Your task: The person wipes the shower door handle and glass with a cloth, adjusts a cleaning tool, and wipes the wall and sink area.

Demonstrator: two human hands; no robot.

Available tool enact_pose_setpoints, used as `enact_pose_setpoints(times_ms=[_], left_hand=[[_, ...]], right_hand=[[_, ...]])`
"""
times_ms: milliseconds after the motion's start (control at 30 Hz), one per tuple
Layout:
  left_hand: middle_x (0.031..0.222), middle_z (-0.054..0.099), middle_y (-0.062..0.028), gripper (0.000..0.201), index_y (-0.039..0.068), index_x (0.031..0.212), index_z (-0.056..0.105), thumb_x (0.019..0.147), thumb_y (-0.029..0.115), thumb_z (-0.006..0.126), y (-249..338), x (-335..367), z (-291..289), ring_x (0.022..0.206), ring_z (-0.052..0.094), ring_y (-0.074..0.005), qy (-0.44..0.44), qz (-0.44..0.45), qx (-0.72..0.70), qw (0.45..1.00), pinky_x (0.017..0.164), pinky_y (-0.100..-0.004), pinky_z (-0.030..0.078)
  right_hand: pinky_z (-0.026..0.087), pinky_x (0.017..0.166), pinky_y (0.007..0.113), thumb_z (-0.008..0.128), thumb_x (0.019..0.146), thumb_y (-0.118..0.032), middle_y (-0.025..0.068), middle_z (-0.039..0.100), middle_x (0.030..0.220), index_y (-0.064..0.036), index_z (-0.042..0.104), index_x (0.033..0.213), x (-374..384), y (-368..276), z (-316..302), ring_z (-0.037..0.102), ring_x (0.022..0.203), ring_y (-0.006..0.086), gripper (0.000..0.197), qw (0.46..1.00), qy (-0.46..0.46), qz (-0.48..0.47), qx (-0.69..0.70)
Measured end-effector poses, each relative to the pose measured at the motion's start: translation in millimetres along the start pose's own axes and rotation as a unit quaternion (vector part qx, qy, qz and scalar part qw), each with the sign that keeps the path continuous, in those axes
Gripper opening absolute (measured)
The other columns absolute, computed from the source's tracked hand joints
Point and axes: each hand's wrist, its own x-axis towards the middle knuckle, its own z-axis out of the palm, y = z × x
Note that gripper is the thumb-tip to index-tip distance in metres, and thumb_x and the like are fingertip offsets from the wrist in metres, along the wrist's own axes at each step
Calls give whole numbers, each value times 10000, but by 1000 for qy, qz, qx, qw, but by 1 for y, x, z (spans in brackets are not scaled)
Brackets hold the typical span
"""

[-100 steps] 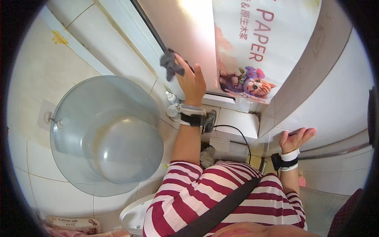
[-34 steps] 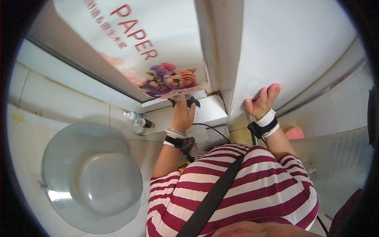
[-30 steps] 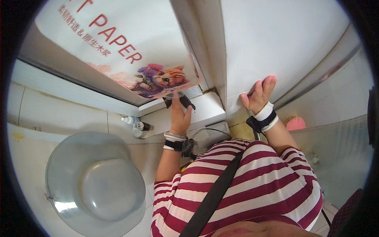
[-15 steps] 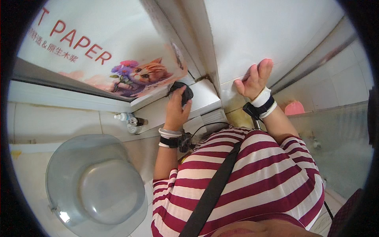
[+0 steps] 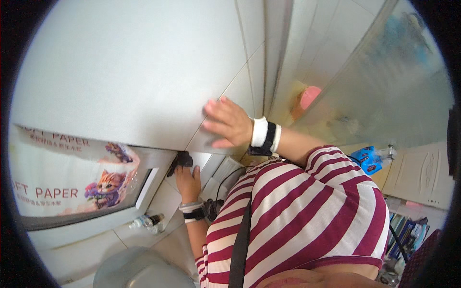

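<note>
My left hand (image 5: 188, 182) is on a crumpled black cloth (image 5: 182, 162), its fingertips pressing the cloth onto the white ledge in the corner beside the window frame. The palm hides part of the ledge below. My right hand (image 5: 228, 122) is raised in front of the white tiled wall (image 5: 218, 98), fingers spread and slightly blurred, nothing in them. Whether its fingertips touch the wall I cannot tell. Both wrists wear white and black bands.
Printed tissue paper packs (image 5: 57, 187) stand behind the window frame at left. Small bottles (image 5: 146, 221) sit on the ledge below, above a grey translucent basin (image 5: 144, 271). To the right are a pink object (image 5: 310, 97), a glass panel (image 5: 384, 91) and a blue packet (image 5: 367, 161).
The view has swung to the right and up along the wall. My right hand, formerly palm up by the corner, now reaches across leftward toward the wall. My left hand keeps the black cloth.
</note>
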Motion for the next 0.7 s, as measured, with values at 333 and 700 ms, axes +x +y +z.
enact_pose_setpoints(times_ms=[333, 700], left_hand=[[1133, 488, -297, 428, -70, 1113, 504, 804, 208, 609, -2, -3, 3, 1043, 420, -472, 0, -2, 17, 1000, 926, -518, 329], [1120, 511, -274, 440, -46, 1104, 537, 791, 247, 633, 1, -3, -4, 1049, 436, -455, 43, 8, -41, 998, 930, -499, 327]], right_hand=[[238, 964, 497, 405, 873, -558, 137, 465, 1170, -169, 480, 1133, 48, -9, -144, 481, 1045, 301, 473, 936, 287, -114, -170], [397, 489, 447, 511, 886, -293, 142, 499, 541, -60, 509, 718, 6, -13, -104, 505, 507, 359, 288, 937, -293, 184, 46]])
